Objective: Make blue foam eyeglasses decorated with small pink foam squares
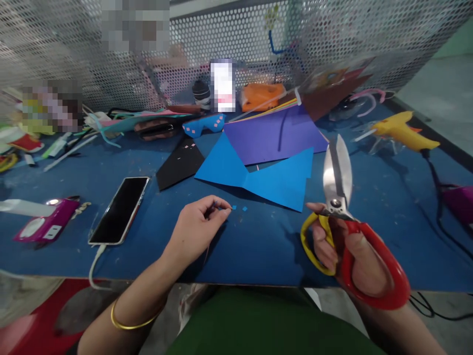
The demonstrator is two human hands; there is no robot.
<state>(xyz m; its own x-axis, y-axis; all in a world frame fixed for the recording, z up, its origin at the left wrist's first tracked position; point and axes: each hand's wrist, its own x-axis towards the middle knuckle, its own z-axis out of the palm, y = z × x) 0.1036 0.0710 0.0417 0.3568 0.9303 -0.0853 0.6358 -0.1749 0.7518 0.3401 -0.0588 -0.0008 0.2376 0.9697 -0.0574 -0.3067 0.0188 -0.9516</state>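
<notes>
My right hand point(354, 251) grips a pair of scissors point(337, 177) by one red and one yellow handle loop. The metal blades point up and lie together. At the table's middle, my left hand point(201, 222) is closed in a pinch, its fingertips at a small blue paper piece point(234, 207). Another tiny blue paper piece point(244, 209) lies just right of it. Beyond the hands lies a folded sheet of blue paper point(273, 180). A blue paper mask shape point(204, 126) with pink squares rests behind it, near a black paper piece point(181, 165).
Purple sheets point(273, 133) lie at the back. A yellow glue gun point(404, 130) with a black cord sits at right. On the left are a charging phone point(120, 209) and a magenta device point(48, 219). A perforated metal panel point(236, 34) bounds the back.
</notes>
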